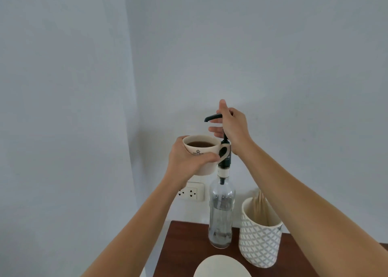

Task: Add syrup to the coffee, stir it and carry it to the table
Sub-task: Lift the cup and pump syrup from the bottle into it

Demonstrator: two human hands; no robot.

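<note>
A cream cup (204,150) with dark coffee (199,144) in it hangs in the air, held by my left hand (186,161) wrapped around its body. The cup's handle points right, against the neck of a clear glass syrup bottle (221,211) standing on the dark wooden table (184,245). The bottle carries a black pump (214,117) whose spout points left, above the cup's far rim. My right hand (233,129) is closed over the pump head, thumb up. The pump stem looks raised.
A patterned white and grey holder (260,239) with wooden stir sticks (259,203) stands right of the bottle. A white saucer (221,266) lies at the table's near edge. A wall socket (192,191) sits behind, in the corner of grey walls.
</note>
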